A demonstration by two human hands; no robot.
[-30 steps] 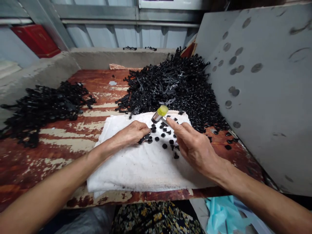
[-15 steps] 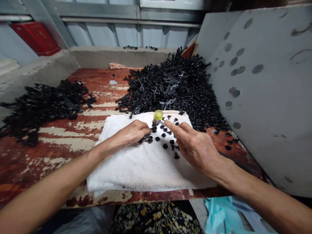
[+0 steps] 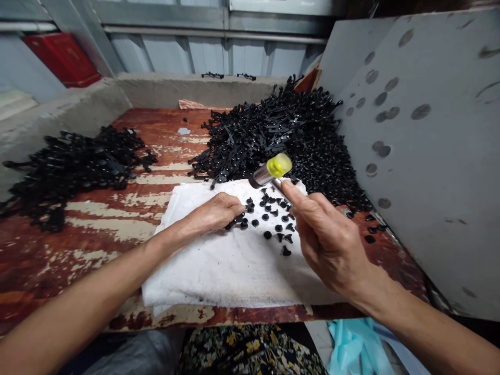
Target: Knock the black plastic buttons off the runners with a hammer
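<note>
My right hand (image 3: 326,232) is closed round the handle of a small mallet (image 3: 267,173). The mallet has a yellow face, a metal head and a dark other face, and it is raised and tilted above the cloth. My left hand (image 3: 222,211) pinches a black plastic part (image 3: 235,221) against the white cloth (image 3: 219,276); the fingers partly cover this part. Between my hands, small round black caps with stems (image 3: 278,228) lie scattered on the cloth.
A large heap of black parts (image 3: 269,125) rises behind the cloth, and a smaller heap (image 3: 86,172) lies to the left. On the right leans a grey panel (image 3: 425,172) with round marks. The worn red-brown table (image 3: 101,208) has a concrete ledge (image 3: 167,92) behind it.
The mallet has been lifted off the left-hand part, up and to the right, and its head has tilted. My left hand keeps its hold on the black part.
</note>
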